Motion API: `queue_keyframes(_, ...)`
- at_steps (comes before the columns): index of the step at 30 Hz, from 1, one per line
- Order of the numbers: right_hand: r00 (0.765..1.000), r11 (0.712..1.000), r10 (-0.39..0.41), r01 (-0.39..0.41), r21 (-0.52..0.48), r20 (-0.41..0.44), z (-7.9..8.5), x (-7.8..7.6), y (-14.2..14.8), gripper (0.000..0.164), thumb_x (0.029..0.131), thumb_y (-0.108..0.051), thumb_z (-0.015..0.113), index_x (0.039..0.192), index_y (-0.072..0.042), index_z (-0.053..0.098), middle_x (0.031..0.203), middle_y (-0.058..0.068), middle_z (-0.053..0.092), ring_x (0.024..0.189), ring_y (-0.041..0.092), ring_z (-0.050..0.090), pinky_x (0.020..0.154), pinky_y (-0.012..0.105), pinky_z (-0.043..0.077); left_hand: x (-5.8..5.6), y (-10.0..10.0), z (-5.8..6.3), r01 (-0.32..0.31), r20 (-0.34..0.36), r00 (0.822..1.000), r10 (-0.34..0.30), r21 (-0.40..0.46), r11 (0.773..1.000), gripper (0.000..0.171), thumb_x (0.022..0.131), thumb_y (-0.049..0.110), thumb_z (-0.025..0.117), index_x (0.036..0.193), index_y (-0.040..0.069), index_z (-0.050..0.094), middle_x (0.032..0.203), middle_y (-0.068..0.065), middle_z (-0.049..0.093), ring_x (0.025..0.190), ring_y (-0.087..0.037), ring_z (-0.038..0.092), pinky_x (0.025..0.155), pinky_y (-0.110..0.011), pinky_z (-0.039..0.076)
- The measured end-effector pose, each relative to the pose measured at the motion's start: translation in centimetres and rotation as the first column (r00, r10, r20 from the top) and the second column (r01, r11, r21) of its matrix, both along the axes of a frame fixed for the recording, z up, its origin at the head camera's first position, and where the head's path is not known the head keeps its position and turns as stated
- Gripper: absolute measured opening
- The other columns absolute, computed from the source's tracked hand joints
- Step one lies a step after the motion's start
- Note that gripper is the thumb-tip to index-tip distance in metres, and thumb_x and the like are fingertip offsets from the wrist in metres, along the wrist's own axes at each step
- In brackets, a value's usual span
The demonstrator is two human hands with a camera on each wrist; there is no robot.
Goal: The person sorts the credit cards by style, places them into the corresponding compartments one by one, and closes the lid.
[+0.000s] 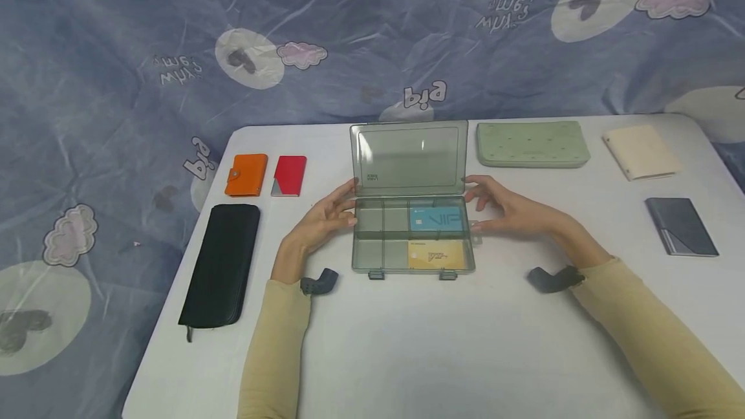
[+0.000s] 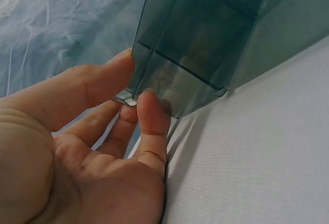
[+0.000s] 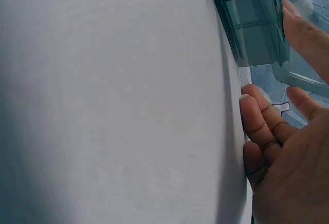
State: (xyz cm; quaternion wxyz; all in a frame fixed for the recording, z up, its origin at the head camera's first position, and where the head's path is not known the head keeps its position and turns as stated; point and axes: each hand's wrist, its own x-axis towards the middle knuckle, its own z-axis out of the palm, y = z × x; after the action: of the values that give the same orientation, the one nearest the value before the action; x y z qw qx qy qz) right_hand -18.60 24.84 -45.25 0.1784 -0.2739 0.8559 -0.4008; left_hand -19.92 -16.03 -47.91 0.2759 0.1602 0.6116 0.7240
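Observation:
A clear grey-green plastic organizer box (image 1: 368,254) lies on the table with its lid (image 1: 410,160) raised at the back. In its right-hand compartments are a blue card marked VIP (image 1: 436,219) and a yellow card (image 1: 435,255). My left hand (image 1: 319,220) holds the box's left side near the hinge; the left wrist view has the thumb on the rim and a fingertip at the lower corner. On the opposite side, my right hand (image 1: 512,207) touches the box with its thumb (image 3: 303,29). One finger reaches the lid's edge while other fingers bend beside the box, holding nothing.
On the left are an orange card holder (image 1: 247,174), a red card holder (image 1: 289,176) and a long black zip wallet (image 1: 220,267). A green wallet (image 1: 532,144), a cream notebook (image 1: 641,152) and a dark grey card holder (image 1: 681,226) lie on the right.

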Motion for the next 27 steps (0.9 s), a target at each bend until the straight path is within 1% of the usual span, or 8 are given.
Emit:
queue_keyframes(2,1.0,1.0,0.005,-0.006,-0.028,-0.007,0.0,0.0,0.0,0.085,0.08,-0.023,0.074,0.144,-0.022,0.019,0.124,0.004,0.049,0.1,0.019,0.049,0.089,0.034,0.036,-0.1,0.0,-0.2,-0.006,-0.014,1.0,0.006,0.01,1.0,0.081,0.082,-0.012,0.057,0.148,0.021,0.023,0.151,-0.002,0.026,0.135,-0.027,0.031,0.104,-0.033,0.037)
queue_keyframes(5,1.0,0.998,0.022,-0.023,-0.063,-0.019,-0.1,0.1,0.1,0.082,0.08,-0.019,0.074,0.142,-0.019,0.02,0.124,0.007,0.05,0.099,0.02,0.05,0.089,0.032,0.037,0.0,-0.1,-0.3,-0.004,-0.031,1.0,0.005,0.025,1.0,0.079,0.082,-0.013,0.057,0.147,0.019,0.024,0.15,-0.005,0.028,0.135,-0.027,0.032,0.103,-0.032,0.037)
queue_keyframes(10,0.998,0.995,0.043,-0.046,-0.087,-0.04,0.0,0.1,0.0,0.076,0.081,-0.017,0.073,0.138,-0.014,0.023,0.125,0.009,0.05,0.099,0.022,0.051,0.09,0.033,0.038,0.1,-0.2,-0.2,0.017,-0.057,0.998,-0.015,0.044,0.999,0.07,0.082,-0.017,0.053,0.142,0.011,0.028,0.147,-0.017,0.03,0.136,-0.032,0.029,0.103,-0.031,0.037)
queue_keyframes(13,0.999,0.996,0.038,-0.04,-0.086,-0.029,0.1,0.2,-0.1,0.069,0.08,-0.019,0.073,0.133,-0.013,0.028,0.127,0.008,0.048,0.1,0.023,0.051,0.091,0.036,0.038,0.3,-0.2,0.3,0.035,-0.066,0.997,-0.031,0.049,0.998,0.063,0.084,-0.018,0.049,0.139,0.006,0.032,0.145,-0.023,0.029,0.134,-0.037,0.028,0.103,-0.032,0.037)
queue_keyframes(16,1.0,0.996,0.025,-0.025,-0.087,-0.008,0.2,0.2,-0.1,0.068,0.08,-0.017,0.074,0.133,-0.017,0.032,0.128,0.003,0.045,0.102,0.021,0.051,0.091,0.035,0.039,0.6,-0.2,0.7,0.043,-0.087,0.995,-0.038,0.055,0.998,0.055,0.086,-0.017,0.041,0.137,0.002,0.035,0.145,-0.022,0.03,0.134,-0.035,0.028,0.105,-0.031,0.034)
queue_keyframes(19,0.998,0.992,0.055,-0.057,-0.114,-0.019,0.1,0.2,0.0,0.069,0.08,-0.007,0.072,0.136,-0.016,0.033,0.129,0.002,0.042,0.101,0.024,0.051,0.09,0.033,0.04,0.5,-0.3,0.2,0.038,-0.097,0.995,-0.03,0.078,0.996,0.047,0.089,-0.012,0.035,0.134,0.0,0.041,0.146,-0.017,0.033,0.135,-0.028,0.029,0.11,-0.033,0.027)
queue_keyframes(23,0.994,0.986,0.098,-0.104,-0.131,-0.056,-0.1,0.1,0.2,0.06,0.084,-0.005,0.067,0.134,-0.015,0.035,0.126,0.0,0.043,0.098,0.024,0.053,0.089,0.031,0.041,0.2,-0.4,-0.8,0.026,-0.072,0.997,-0.02,0.079,0.997,0.039,0.093,0.001,0.041,0.131,-0.003,0.043,0.146,-0.011,0.036,0.135,-0.023,0.031,0.111,-0.038,0.023)
queue_keyframes(27,0.994,0.987,0.101,-0.107,-0.119,-0.051,-0.1,0.2,0.2,0.05,0.091,-0.008,0.059,0.134,-0.013,0.035,0.127,0.003,0.043,0.098,0.02,0.052,0.087,0.028,0.042,0.2,-0.4,-0.8,0.045,-0.074,0.996,-0.041,0.052,0.998,0.047,0.09,0.002,0.054,0.134,-0.003,0.039,0.147,-0.011,0.034,0.129,-0.025,0.038,0.107,-0.033,0.032)
